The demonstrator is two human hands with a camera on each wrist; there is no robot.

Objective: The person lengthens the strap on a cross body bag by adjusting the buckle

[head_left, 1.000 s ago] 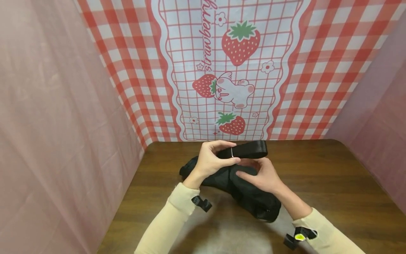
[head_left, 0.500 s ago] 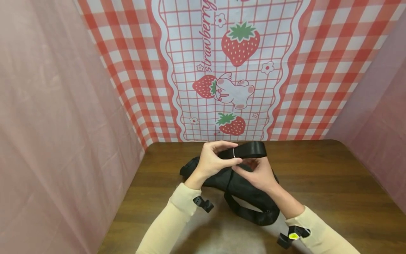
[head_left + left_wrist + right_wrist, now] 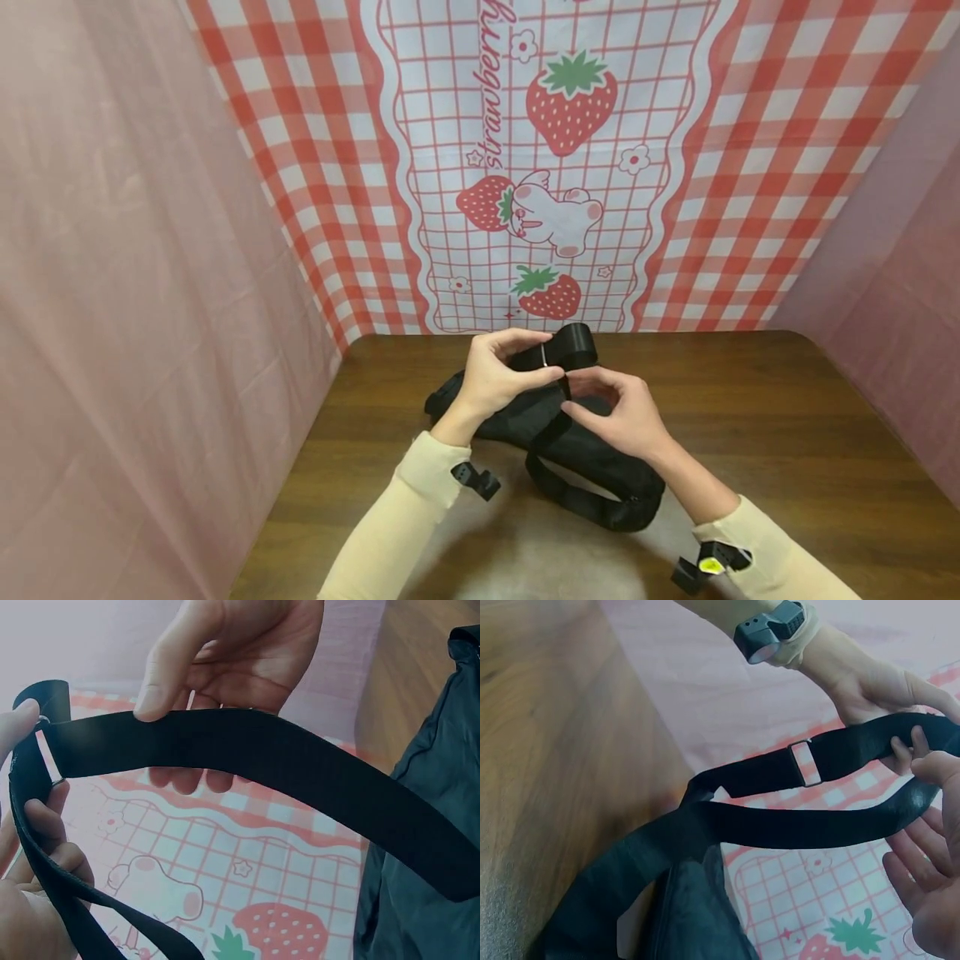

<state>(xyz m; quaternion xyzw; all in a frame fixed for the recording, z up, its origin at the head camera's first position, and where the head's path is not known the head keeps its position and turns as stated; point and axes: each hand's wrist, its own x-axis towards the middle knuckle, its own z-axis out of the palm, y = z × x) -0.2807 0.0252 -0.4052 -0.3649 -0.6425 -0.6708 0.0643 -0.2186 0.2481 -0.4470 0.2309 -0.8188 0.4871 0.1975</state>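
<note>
A black bag (image 3: 517, 425) of soft fabric lies on the wooden table, with a wide black strap (image 3: 576, 343) raised above its far side. My left hand (image 3: 495, 375) grips the strap between thumb and fingers beside a thin metal slider (image 3: 805, 763). A short loop of strap stands out to the right of those fingers. My right hand (image 3: 618, 408) pinches a strap length just right of the left thumb. In the left wrist view, the right thumb presses on the flat strap, fingers behind it. From there the strap slopes down to the bag.
The wooden table (image 3: 360, 467) extends around the bag. A checked strawberry-print cloth (image 3: 555, 208) rises behind it. Pink curtains (image 3: 150, 292) hang on both sides. Another strap loop (image 3: 577, 500) curves along the bag's near side.
The strap loop beyond my left hand has become shorter. My right hand moved in under the loop, then back right and now pinches the strap. The left hand stays nearly in place.
</note>
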